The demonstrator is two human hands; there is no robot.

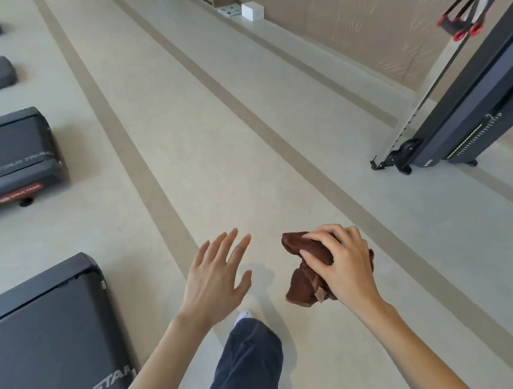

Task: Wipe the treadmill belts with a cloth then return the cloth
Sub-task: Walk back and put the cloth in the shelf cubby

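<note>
Here, 1 brown cloth (303,284) in R hand (343,264) grip, L hand (212,281) splayed, loose; 2 treadmills (48,342) (12,155) left.

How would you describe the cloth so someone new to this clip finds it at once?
Find the pale floor aisle between the Star Trac treadmills at left and the dark cable machine at right. Low in it, the right hand grips a crumpled brown cloth. It is the only brown, soft thing; the left hand beside it holds nothing.
</note>
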